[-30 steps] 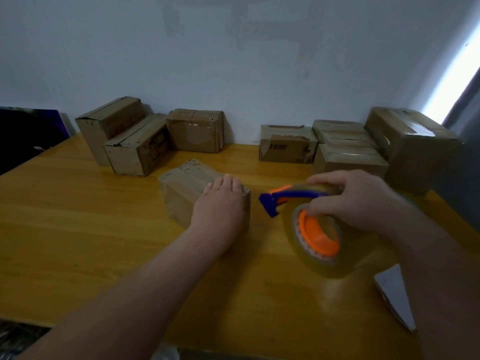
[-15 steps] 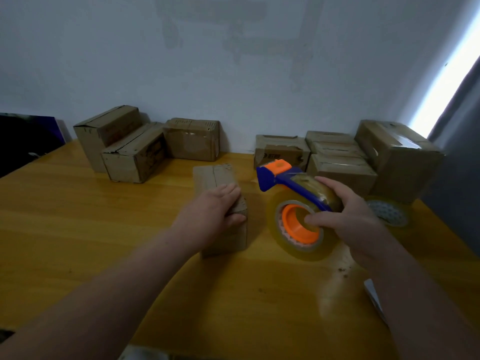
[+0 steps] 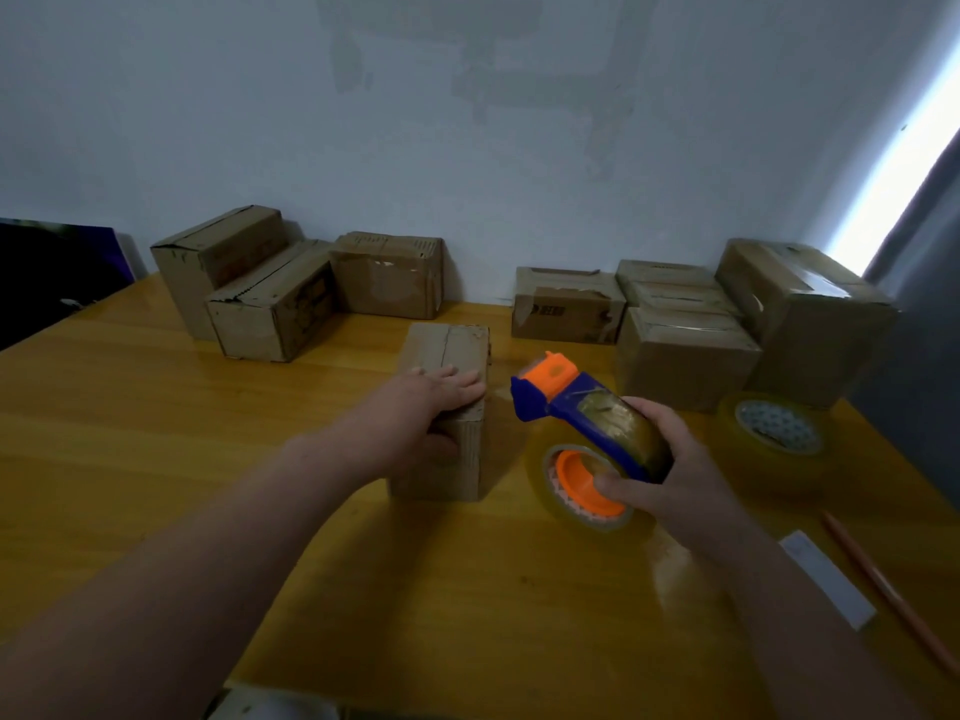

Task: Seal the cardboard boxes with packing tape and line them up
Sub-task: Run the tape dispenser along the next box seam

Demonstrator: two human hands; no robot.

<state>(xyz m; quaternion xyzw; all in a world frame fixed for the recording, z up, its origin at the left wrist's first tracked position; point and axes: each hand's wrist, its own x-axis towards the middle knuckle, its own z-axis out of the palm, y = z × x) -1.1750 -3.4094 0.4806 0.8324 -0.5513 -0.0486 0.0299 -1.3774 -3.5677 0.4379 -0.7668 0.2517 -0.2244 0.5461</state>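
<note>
Leftmost, a dark panel (image 3: 52,272) stands at the table's (image 3: 156,433) edge. Next, three boxes (image 3: 270,314) cluster against the wall; the print on one side is too dim to read. Mid-table stands a lone box (image 3: 447,350), a seam running along its top. The left hand (image 3: 441,392) lies flat on its near end, fingers straight, thumb down the near face. Just beside it, apart from the box, the right hand (image 3: 670,470) grips the dispenser (image 3: 587,433): blue frame, orange guard and hub, clear tape. Behind sit more boxes (image 3: 685,356); one bears a dark logo, unreadable. Further right lie a spare roll (image 3: 776,433), a white slip (image 3: 826,579) and an orange stick (image 3: 883,584).
</note>
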